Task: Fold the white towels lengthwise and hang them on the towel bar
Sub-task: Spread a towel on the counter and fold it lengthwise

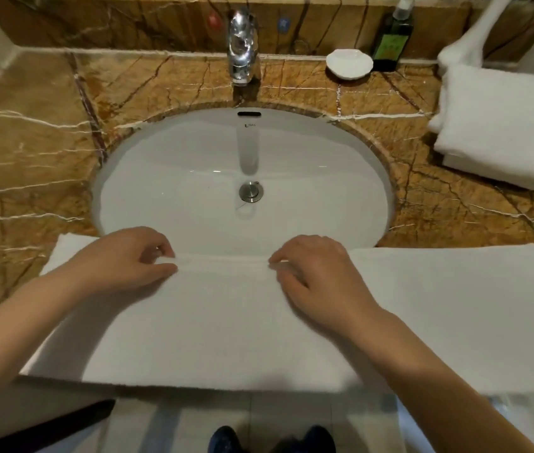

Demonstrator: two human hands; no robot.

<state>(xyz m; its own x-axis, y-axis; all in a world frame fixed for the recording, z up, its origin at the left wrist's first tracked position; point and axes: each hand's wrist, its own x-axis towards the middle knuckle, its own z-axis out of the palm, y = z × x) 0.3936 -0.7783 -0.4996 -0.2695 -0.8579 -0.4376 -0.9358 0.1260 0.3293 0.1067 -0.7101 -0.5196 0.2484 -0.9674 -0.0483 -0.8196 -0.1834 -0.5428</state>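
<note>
- While your left hand (pixel 128 259) and right hand (pixel 311 273) each pinch the far long edge of the white towel (pixel 220 325), thumb against curled fingers, treat the two pinches as one line: lift and carry them together, at one height.
- That towel lies spread lengthwise across the front of the table (pixel 30 152). Its far edge bridges the near rim of the sink (pixel 242 158), and its near edge runs along the table's front.
- Both hands sit near the middle of the edge, so the two ends have no support and will likely lag or droop. Consider shifting your grips outward, or plan to smooth each end once the fold is down.
- Bring the far edge onto the near edge and match the corners first; press the crease only after they meet.
- Nothing supports the cloth over the basin, so don't let slack sag in. Whether the bowl is wet cannot be told.
- The stack of folded towels (pixel 504 125) at the right is well apart and no obstacle.
- No towel bar is in view, so hanging comes later.
</note>
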